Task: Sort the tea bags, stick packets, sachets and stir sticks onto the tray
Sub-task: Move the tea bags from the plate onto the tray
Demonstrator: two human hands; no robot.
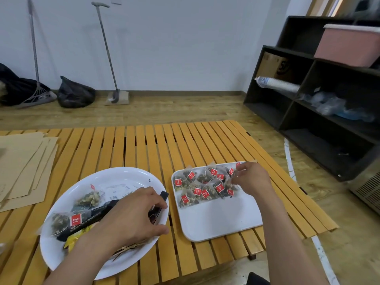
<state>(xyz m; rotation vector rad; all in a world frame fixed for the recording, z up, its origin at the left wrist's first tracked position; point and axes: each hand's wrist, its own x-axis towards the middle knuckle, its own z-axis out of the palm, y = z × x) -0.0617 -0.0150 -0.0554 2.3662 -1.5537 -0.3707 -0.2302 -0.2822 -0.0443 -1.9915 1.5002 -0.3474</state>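
A white square tray (218,221) sits right of centre on the slatted table, with several mesh tea bags with red tags (202,185) crowded along its far half. My right hand (251,178) is over the tray's far right corner, fingers pinched on a tea bag there. A white oval plate (61,254) at the left holds two tea bags (61,221), black stick packets (96,214), a yellow sachet (75,239), white sachets (118,191) and wooden stir sticks (128,248). My left hand (131,217) rests in the plate, fingers curled around a black stick packet.
Brown paper sheets (22,167) lie at the table's left end. A dark shelf unit (320,103) with a pink bin stands to the right. A broom, a dustpan and black bags lean at the far wall.
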